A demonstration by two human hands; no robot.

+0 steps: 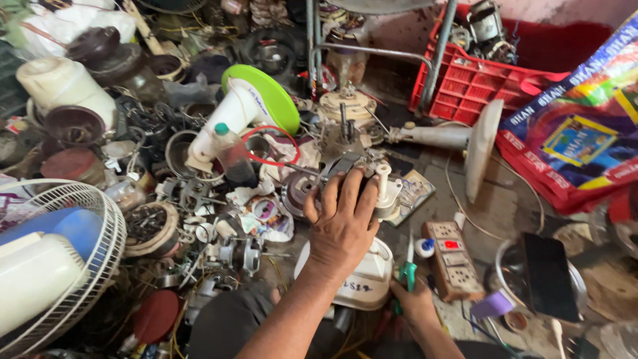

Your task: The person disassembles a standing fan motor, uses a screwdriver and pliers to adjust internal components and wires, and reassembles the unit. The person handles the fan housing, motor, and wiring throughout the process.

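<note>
Around the power strip, bare floor lies open just behind it, up to the fallen fan stand. Left of it, the white motor housing blocks passage; right, a black phone and purple tape crowd close.

A small fan repair workshop is shown, with the work done on the floor. Heaps of stripped motors and copper windings are piled at the left, beside a fan guard and a green-based fan stand. A second stand is laid on its side near a red crate filled with parts. An extension board is kept close by on the dusty concrete.
</note>
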